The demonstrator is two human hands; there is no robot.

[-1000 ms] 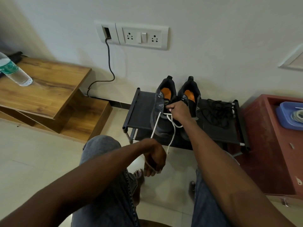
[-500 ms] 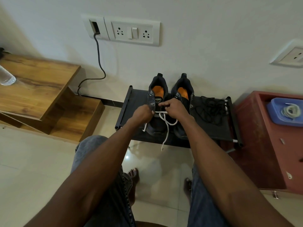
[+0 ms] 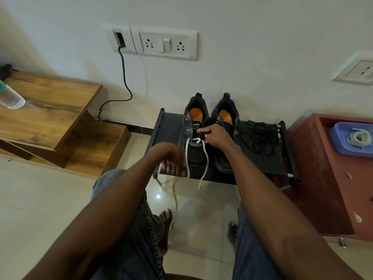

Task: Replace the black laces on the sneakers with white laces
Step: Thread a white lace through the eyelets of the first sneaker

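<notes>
Two dark sneakers with orange insoles stand on a black rack [image 3: 167, 128] against the wall. A white lace [image 3: 205, 158] runs through the lowest eyelets of the left sneaker [image 3: 191, 126], and both its ends hang over the toe. My left hand [image 3: 171, 158], blurred, is low in front of the rack and pinches the left strand near its end. My right hand [image 3: 216, 136] holds the left sneaker's upper by the eyelets, index finger stretched over the tongue. The right sneaker [image 3: 225, 116] has no lace. The removed black laces [image 3: 260, 138] lie heaped on the rack's right side.
A blue tray [image 3: 339, 142] with a coiled white lace [image 3: 359, 138] sits on the red cabinet [image 3: 323, 178] at right. A wooden stepped table [image 3: 50, 110] with a plastic bottle [image 3: 11, 98] stands at left. A black cable [image 3: 125, 77] hangs from the wall socket.
My left hand has left the shoe and dropped toward me, drawing the left lace strand down. My right hand stays at the eyelets, with its index finger now extended.
</notes>
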